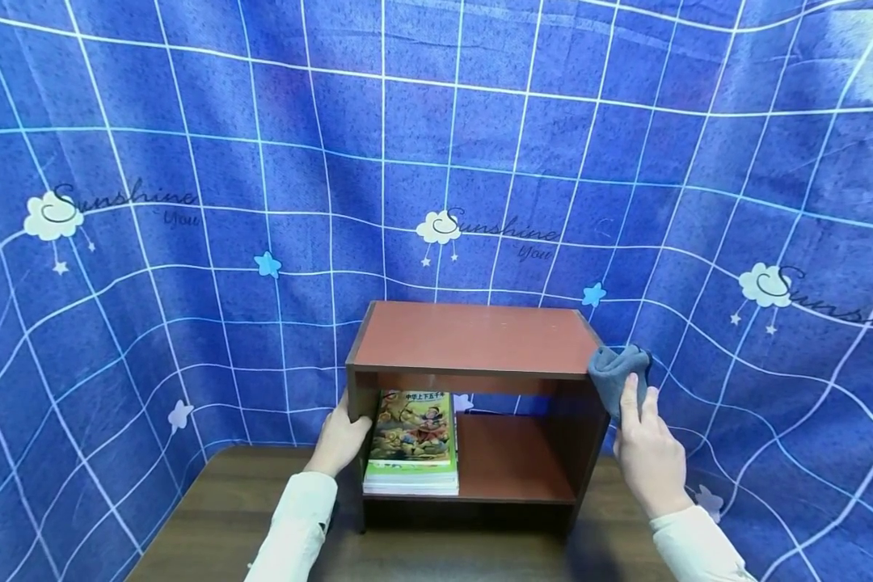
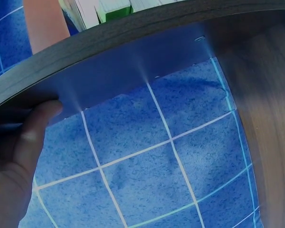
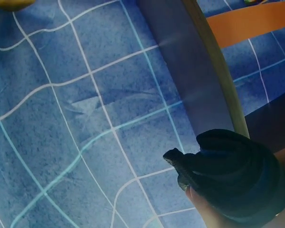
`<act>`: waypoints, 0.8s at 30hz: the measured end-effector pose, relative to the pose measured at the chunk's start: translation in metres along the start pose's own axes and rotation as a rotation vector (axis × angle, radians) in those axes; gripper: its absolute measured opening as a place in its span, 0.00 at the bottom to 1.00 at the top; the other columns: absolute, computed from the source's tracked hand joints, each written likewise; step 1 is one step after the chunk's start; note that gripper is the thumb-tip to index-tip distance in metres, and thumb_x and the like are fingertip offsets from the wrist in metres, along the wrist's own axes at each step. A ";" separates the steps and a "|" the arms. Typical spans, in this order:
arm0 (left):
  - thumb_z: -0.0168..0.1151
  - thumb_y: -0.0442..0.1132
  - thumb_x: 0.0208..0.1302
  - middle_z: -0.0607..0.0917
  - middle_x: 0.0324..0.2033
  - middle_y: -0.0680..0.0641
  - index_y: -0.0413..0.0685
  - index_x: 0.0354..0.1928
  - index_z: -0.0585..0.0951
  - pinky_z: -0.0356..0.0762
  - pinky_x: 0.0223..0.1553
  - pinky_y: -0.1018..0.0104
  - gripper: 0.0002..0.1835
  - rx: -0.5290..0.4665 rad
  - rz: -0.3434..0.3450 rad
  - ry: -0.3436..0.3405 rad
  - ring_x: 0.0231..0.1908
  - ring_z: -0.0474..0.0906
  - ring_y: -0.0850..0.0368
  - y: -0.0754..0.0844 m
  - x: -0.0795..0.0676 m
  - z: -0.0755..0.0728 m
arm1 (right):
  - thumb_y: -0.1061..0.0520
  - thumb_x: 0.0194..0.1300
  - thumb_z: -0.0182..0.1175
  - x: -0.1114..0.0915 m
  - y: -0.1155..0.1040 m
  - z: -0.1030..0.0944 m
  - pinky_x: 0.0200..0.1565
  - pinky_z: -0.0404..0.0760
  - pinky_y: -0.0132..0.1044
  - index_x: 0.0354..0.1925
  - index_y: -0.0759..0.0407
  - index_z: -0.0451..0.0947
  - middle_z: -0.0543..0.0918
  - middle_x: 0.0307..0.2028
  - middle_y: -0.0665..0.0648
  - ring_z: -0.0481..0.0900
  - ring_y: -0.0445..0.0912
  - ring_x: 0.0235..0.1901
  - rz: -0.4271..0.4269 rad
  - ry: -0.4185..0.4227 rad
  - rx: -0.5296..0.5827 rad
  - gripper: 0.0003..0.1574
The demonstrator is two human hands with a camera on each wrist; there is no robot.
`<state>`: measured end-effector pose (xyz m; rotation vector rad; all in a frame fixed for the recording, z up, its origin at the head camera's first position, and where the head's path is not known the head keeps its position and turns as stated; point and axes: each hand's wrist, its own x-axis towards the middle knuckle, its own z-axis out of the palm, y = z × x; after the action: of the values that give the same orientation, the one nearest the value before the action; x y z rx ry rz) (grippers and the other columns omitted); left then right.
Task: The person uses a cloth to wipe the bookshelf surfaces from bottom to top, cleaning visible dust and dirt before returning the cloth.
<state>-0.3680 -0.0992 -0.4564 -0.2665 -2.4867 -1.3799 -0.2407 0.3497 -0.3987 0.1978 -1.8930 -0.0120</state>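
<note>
White sleeves (image 1: 291, 525) enter at the bottom of the head view. At the lower right, the right hand (image 1: 651, 453) holds a soft, matt grey-blue cloth (image 1: 614, 380), folded thick, between fingers and thumb. The cloth lies just beyond the fingertips, up and slightly left of that hand, at the upper front corner of a small shelf (image 1: 476, 335); whether it bears on the side panel or merely overlaps it is hard to tell. The right hand is nearer this end; the shelf's long axis runs left to right. Left of centre, the left hand (image 1: 340, 440) grips the opposite side panel, thumb at its front edge.

The shelf is boxy, with smooth reddish-brown boards and dark edging, standing on a wood-grained table (image 1: 225, 501). Inside, at left, lies a stack of glossy books (image 1: 412, 478), the top cover illustrated. Behind everything hangs a rippled blue curtain (image 1: 211, 105) with pale grid lines.
</note>
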 end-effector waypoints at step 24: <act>0.57 0.35 0.61 0.80 0.57 0.30 0.47 0.77 0.61 0.71 0.55 0.37 0.39 -0.034 0.005 0.007 0.55 0.77 0.34 0.001 0.001 -0.001 | 0.66 0.55 0.49 -0.106 -0.034 0.028 0.06 0.65 0.51 0.60 0.75 0.75 0.76 0.41 0.84 0.69 0.60 0.10 -0.010 -0.050 -0.088 0.33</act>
<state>-0.3689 -0.0995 -0.4549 -0.2750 -2.4565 -1.4201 -0.2292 0.3287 -0.5106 0.1481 -1.9368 -0.1076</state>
